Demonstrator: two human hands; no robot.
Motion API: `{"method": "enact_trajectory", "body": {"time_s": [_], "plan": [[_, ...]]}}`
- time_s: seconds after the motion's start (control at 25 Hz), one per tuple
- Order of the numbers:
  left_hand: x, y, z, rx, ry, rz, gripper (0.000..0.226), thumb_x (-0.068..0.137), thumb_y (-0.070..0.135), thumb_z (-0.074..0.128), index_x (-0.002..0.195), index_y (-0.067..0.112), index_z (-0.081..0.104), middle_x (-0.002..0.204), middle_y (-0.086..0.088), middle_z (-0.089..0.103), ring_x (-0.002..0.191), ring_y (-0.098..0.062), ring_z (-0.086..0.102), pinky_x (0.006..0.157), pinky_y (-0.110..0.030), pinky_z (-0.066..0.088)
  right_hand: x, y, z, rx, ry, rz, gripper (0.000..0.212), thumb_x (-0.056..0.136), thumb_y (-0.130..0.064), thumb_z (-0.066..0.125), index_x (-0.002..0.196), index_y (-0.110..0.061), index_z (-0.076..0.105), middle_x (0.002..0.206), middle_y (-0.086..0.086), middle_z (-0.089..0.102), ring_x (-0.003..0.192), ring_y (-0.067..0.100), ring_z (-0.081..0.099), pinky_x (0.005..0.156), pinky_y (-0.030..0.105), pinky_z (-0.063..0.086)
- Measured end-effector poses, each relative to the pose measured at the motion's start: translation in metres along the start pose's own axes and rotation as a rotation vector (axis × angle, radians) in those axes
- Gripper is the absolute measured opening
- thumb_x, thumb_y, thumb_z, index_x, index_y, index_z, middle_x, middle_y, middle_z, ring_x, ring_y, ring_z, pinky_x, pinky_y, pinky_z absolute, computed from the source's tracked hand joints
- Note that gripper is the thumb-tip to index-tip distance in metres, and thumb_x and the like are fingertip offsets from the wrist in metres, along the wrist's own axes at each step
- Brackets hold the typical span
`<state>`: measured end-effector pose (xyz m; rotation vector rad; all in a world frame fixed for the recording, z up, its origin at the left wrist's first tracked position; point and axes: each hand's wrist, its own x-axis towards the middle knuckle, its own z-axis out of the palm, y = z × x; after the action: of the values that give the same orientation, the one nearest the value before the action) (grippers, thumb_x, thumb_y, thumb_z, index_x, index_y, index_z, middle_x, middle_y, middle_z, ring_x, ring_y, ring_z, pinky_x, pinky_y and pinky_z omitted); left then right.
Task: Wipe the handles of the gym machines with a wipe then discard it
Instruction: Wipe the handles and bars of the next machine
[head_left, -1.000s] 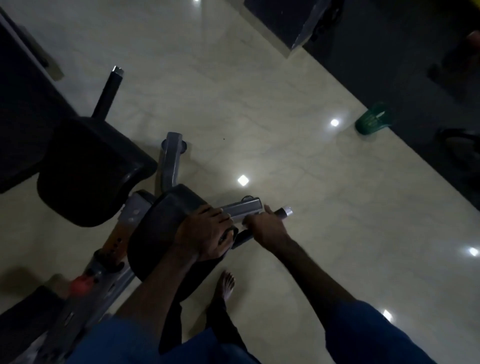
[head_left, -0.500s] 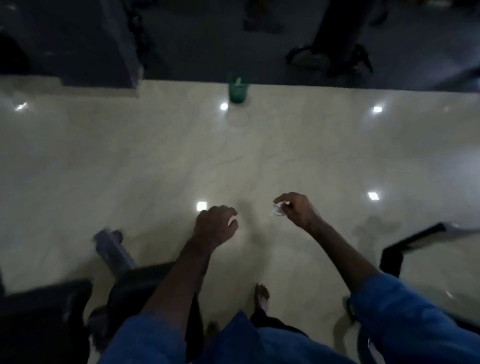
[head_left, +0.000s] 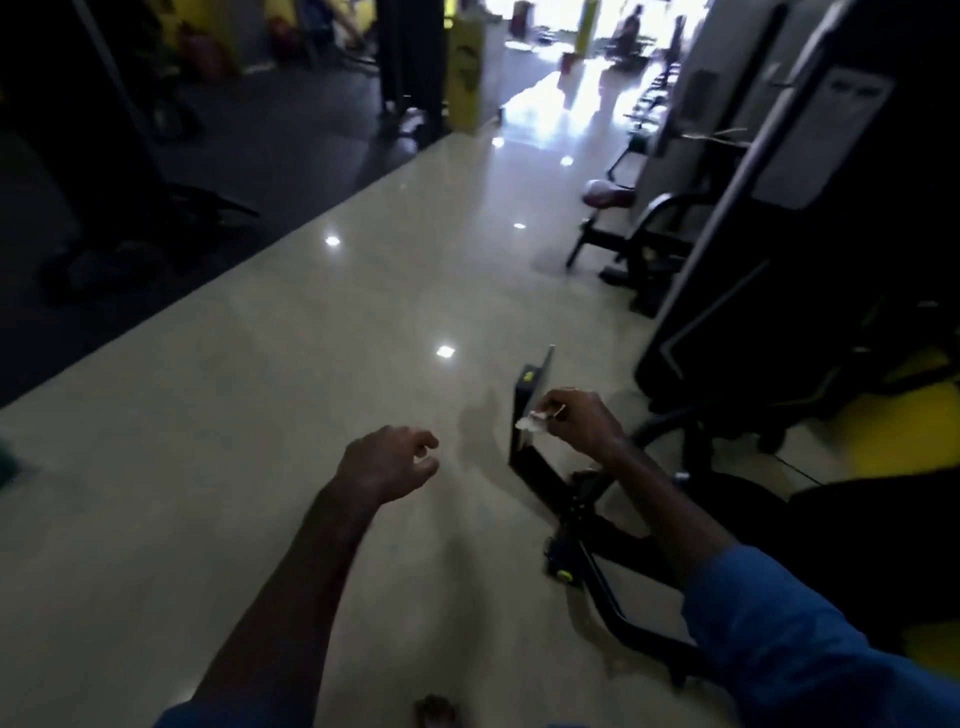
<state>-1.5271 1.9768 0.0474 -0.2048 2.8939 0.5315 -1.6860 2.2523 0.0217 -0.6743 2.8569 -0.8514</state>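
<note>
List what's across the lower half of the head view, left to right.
left hand → wipe → right hand → dark machine frame

A glossy pale floor spreads beneath the hands, dotted with reflected ceiling lights. A dark mat borders it far ahead on the left. A yellow pillar stands well beyond the hands, and a bare foot shows below them, at the bottom edge.
</note>
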Motion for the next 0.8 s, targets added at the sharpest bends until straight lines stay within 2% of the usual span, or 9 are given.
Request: {"method": "enact_trajectory", "body": {"time_s": [0.16, 0.32, 0.36, 0.44, 0.48, 0.52, 0.6, 0.72, 0.8], "plan": [[0.110, 0.066, -0.018, 0.036, -0.038, 0.225, 0.037, 0.096, 0.053, 0.061, 0.132, 0.044, 0.067, 0.125, 0.021, 0.072, 0.123, -0.015, 0.066, 0.099, -0.036, 0.053, 0.015, 0.075, -0.060, -0.028, 0.129, 0.189, 0.013, 0.078, -0.010, 0.084, 0.087, -0.019, 0.081, 0.084, 0.002, 0.078, 0.080, 0.021, 0.074, 0.072, 0.032, 0.054], [0.188, 0.140, -0.027, 0.057, -0.099, 0.469, 0.038, 0.094, 0.053, 0.062, 0.131, 0.043, 0.067, 0.130, 0.016, 0.071, 0.122, -0.019, 0.067, 0.096, -0.037, 0.054, -0.006, 0.116, -0.114, 0.011, 0.257, 0.411, 0.013, 0.084, -0.007, 0.075, 0.090, -0.017, 0.080, 0.084, 0.001, 0.077, 0.076, 0.016, 0.074, 0.064, 0.038, 0.061], [0.210, 0.161, -0.026, 0.061, -0.128, 0.539, 0.040, 0.093, 0.054, 0.062, 0.132, 0.043, 0.067, 0.127, 0.017, 0.072, 0.120, -0.018, 0.068, 0.096, -0.036, 0.055, -0.012, 0.124, -0.125, 0.037, 0.288, 0.488, 0.014, 0.086, -0.006, 0.072, 0.092, -0.016, 0.079, 0.085, 0.000, 0.076, 0.072, 0.015, 0.073, 0.060, 0.034, 0.062], [0.252, 0.193, -0.017, 0.073, -0.187, 0.673, 0.049, 0.087, 0.061, 0.056, 0.129, 0.041, 0.070, 0.116, 0.016, 0.076, 0.112, -0.015, 0.072, 0.095, -0.038, 0.058, -0.025, 0.136, -0.139, 0.055, 0.353, 0.599, 0.013, 0.089, -0.005, 0.071, 0.095, -0.014, 0.078, 0.084, 0.001, 0.072, 0.066, 0.010, 0.068, 0.052, 0.018, 0.055], [0.281, 0.206, -0.001, 0.053, -0.198, 0.748, 0.056, 0.082, 0.066, 0.051, 0.126, 0.040, 0.072, 0.111, 0.016, 0.077, 0.105, -0.015, 0.074, 0.093, -0.040, 0.060, -0.032, 0.141, -0.145, 0.056, 0.377, 0.631, 0.011, 0.089, -0.007, 0.073, 0.097, -0.013, 0.078, 0.086, 0.000, 0.071, 0.068, 0.010, 0.068, 0.053, 0.014, 0.051], [0.303, 0.217, 0.011, 0.029, -0.215, 0.807, 0.060, 0.077, 0.069, 0.047, 0.122, 0.040, 0.073, 0.106, 0.015, 0.077, 0.100, -0.016, 0.075, 0.091, -0.042, 0.060, -0.038, 0.144, -0.150, 0.042, 0.399, 0.658, 0.012, 0.088, -0.009, 0.075, 0.099, -0.012, 0.078, 0.088, -0.001, 0.072, 0.074, 0.011, 0.069, 0.058, 0.017, 0.052], [0.327, 0.257, 0.016, 0.066, -0.248, 0.939, 0.056, 0.076, 0.069, 0.044, 0.118, 0.042, 0.070, 0.104, 0.014, 0.077, 0.097, -0.020, 0.075, 0.090, -0.044, 0.060, -0.054, 0.149, -0.160, -0.007, 0.499, 0.747, 0.017, 0.084, -0.010, 0.076, 0.100, -0.013, 0.080, 0.094, 0.000, 0.077, 0.086, 0.014, 0.072, 0.072, 0.030, 0.058], [0.302, 0.322, -0.020, 0.196, -0.304, 1.155, 0.046, 0.090, 0.055, 0.050, 0.130, 0.043, 0.068, 0.120, 0.013, 0.076, 0.115, -0.018, 0.071, 0.091, -0.035, 0.057, -0.095, 0.140, -0.168, -0.059, 0.702, 0.893, 0.025, 0.085, -0.003, 0.072, 0.108, -0.008, 0.081, 0.107, 0.007, 0.079, 0.100, 0.018, 0.072, 0.085, 0.026, 0.053], [0.298, 0.363, -0.016, 0.229, -0.289, 1.297, 0.041, 0.097, 0.049, 0.057, 0.137, 0.041, 0.065, 0.126, 0.011, 0.074, 0.119, -0.019, 0.070, 0.090, -0.033, 0.056, -0.128, 0.134, -0.171, -0.132, 0.863, 0.980, 0.025, 0.090, -0.003, 0.071, 0.113, -0.007, 0.080, 0.106, 0.007, 0.078, 0.098, 0.021, 0.071, 0.083, 0.032, 0.053]]}}
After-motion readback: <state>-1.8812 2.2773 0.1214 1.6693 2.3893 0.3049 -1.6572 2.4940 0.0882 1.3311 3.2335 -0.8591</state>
